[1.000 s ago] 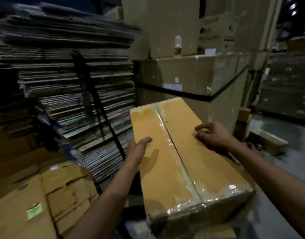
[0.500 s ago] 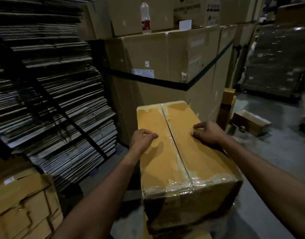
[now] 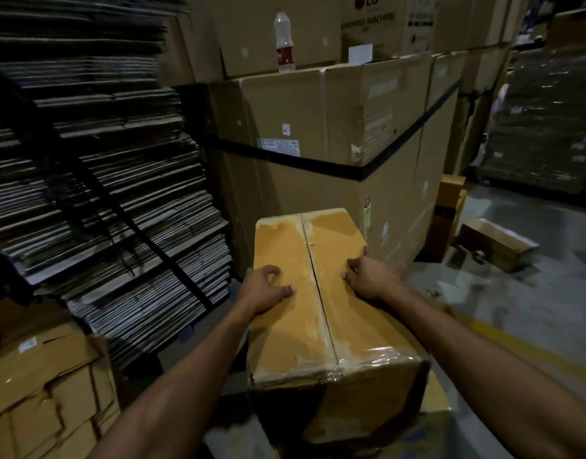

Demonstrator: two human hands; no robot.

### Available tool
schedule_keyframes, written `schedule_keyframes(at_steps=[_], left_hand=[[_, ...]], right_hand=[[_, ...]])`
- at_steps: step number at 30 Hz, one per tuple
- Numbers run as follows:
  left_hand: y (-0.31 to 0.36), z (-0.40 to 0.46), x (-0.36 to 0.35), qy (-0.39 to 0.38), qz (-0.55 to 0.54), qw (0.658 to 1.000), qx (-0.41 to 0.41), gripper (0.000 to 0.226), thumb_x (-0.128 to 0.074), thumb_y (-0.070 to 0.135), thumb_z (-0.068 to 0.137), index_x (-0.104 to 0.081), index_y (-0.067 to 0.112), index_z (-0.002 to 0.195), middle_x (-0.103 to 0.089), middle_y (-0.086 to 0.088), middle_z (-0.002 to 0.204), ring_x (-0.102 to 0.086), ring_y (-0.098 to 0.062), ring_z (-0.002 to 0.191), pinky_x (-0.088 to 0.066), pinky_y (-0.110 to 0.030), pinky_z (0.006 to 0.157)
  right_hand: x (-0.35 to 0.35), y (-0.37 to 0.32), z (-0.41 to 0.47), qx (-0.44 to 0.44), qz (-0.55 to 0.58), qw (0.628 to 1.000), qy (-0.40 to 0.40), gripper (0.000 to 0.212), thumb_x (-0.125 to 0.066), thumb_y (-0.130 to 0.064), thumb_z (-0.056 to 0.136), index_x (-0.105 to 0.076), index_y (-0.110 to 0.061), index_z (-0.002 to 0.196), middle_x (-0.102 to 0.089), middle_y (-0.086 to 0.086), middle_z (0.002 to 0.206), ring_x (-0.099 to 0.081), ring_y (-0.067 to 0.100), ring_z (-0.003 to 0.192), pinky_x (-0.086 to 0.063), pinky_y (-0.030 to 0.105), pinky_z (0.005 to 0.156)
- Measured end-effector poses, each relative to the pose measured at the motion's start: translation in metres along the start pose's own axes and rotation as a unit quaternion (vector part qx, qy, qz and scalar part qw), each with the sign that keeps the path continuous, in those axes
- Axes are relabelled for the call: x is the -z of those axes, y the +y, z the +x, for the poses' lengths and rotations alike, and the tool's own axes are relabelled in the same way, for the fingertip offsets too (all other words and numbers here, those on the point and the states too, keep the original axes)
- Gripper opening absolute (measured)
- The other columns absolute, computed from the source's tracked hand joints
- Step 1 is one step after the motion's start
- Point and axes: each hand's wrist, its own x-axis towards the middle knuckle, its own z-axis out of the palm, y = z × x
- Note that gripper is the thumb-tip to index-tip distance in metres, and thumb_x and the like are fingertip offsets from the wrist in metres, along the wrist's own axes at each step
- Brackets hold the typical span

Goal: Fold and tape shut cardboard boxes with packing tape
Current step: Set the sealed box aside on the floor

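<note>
A tan cardboard box (image 3: pixel 334 233) stands lengthwise in front of me, flaps closed. Clear packing tape (image 3: pixel 322 314) runs along its centre seam and over the near edge, where it wrinkles and shines. My left hand (image 3: pixel 263 289) rests on the left flap beside the box's left edge, fingers bent, thumb pointing toward the seam. My right hand (image 3: pixel 368 276) rests on the right flap, fingertips on the cardboard, one finger reaching the right edge. Neither hand holds anything loose. No tape roll or dispenser is in view.
A tall strapped stack of flattened cartons (image 3: pixel 103 193) fills the left. Large banded appliance boxes (image 3: pixel 301 111) stand right behind, a plastic bottle (image 3: pixel 285 41) on top. Folded tan cartons (image 3: pixel 46 385) lie lower left. A small open box (image 3: pixel 497 243) sits on the concrete floor at right.
My left hand moved from the box's left side up onto the top flap. My right hand stayed on the right flap. My view swung left and pulled back slightly.
</note>
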Motion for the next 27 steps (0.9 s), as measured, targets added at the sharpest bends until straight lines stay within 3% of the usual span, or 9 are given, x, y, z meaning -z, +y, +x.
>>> schedule_keyframes(at_steps=[4, 6, 11, 15, 18, 21, 24, 27], left_hand=[[-0.007, -0.008, 0.002, -0.002, 0.074, 0.997, -0.028, 0.089, -0.082, 0.075, 0.073, -0.058, 0.04, 0.151, -0.031, -0.011, 0.167, -0.046, -0.035, 0.146, -0.048, -0.058, 0.116], [-0.012, -0.015, 0.008, -0.007, 0.071, 0.997, -0.036, 0.089, -0.08, 0.078, 0.071, -0.061, 0.039, 0.149, -0.038, -0.012, 0.165, -0.051, -0.033, 0.143, -0.051, -0.055, 0.114], [-0.04, -0.063, 0.035, -0.001, 0.012, 0.998, -0.064, 0.076, -0.083, 0.073, 0.077, -0.07, 0.032, 0.141, -0.065, -0.002, 0.139, -0.065, -0.02, 0.121, -0.057, -0.038, 0.096], [-0.074, -0.122, 0.071, -0.005, -0.028, 0.997, -0.07, 0.071, -0.081, 0.071, 0.082, -0.072, 0.03, 0.14, -0.071, 0.004, 0.138, -0.067, -0.016, 0.124, -0.059, -0.042, 0.099], [-0.111, -0.184, 0.104, -0.001, -0.049, 0.997, -0.058, 0.061, -0.08, 0.068, 0.084, -0.076, 0.032, 0.133, -0.074, 0.012, 0.127, -0.07, -0.009, 0.113, -0.06, -0.036, 0.091], [-0.164, -0.26, 0.137, 0.034, -0.07, 0.996, -0.05, 0.062, -0.078, 0.069, 0.082, -0.08, 0.027, 0.127, -0.078, 0.015, 0.117, -0.073, -0.003, 0.106, -0.056, -0.027, 0.086], [-0.229, -0.349, 0.164, 0.07, -0.103, 0.992, -0.032, 0.047, -0.084, 0.051, 0.092, -0.08, 0.019, 0.126, -0.08, 0.013, 0.108, -0.069, 0.012, 0.091, -0.05, -0.013, 0.077], [-0.313, -0.456, 0.196, 0.089, -0.098, 0.991, 0.004, 0.027, -0.084, 0.039, 0.097, -0.083, 0.022, 0.118, -0.081, 0.014, 0.096, -0.071, 0.01, 0.082, -0.054, -0.016, 0.073]], right_hand=[[-0.008, -0.006, -0.008, 0.002, -0.062, 0.998, 0.034, 0.051, -0.044, -0.061, 0.102, -0.066, -0.029, 0.135, -0.048, 0.016, 0.147, -0.054, 0.039, 0.13, -0.051, 0.054, 0.104], [-0.003, -0.011, -0.015, 0.003, -0.088, 0.995, 0.052, 0.052, -0.046, -0.062, 0.1, -0.064, -0.03, 0.137, -0.05, 0.014, 0.143, -0.048, 0.04, 0.136, -0.048, 0.058, 0.104], [0.007, -0.051, -0.043, 0.042, -0.111, 0.991, 0.061, 0.053, -0.058, -0.063, 0.095, -0.064, -0.034, 0.139, -0.052, 0.009, 0.142, -0.042, 0.039, 0.14, -0.046, 0.065, 0.107], [0.01, -0.115, -0.093, 0.119, -0.107, 0.984, 0.072, 0.054, -0.059, -0.064, 0.096, -0.062, -0.039, 0.144, -0.049, 0.005, 0.156, -0.035, 0.036, 0.15, -0.041, 0.062, 0.112], [-0.004, -0.173, -0.145, 0.192, -0.076, 0.976, 0.066, 0.049, -0.06, -0.062, 0.097, -0.064, -0.039, 0.14, -0.058, 0.001, 0.147, -0.047, 0.029, 0.141, -0.048, 0.054, 0.109], [-0.027, -0.241, -0.207, 0.269, -0.043, 0.961, 0.045, 0.041, -0.062, -0.058, 0.097, -0.07, -0.035, 0.13, -0.072, -0.001, 0.122, -0.066, 0.025, 0.116, -0.058, 0.043, 0.091], [-0.064, -0.307, -0.269, 0.311, -0.037, 0.95, -0.006, 0.043, -0.064, -0.059, 0.094, -0.071, -0.035, 0.129, -0.076, -0.004, 0.114, -0.072, 0.024, 0.106, -0.059, 0.037, 0.08], [-0.116, -0.377, -0.336, 0.363, -0.033, 0.93, -0.055, 0.045, -0.061, -0.064, 0.091, -0.072, -0.039, 0.127, -0.078, -0.007, 0.111, -0.074, 0.021, 0.103, -0.059, 0.034, 0.077]])
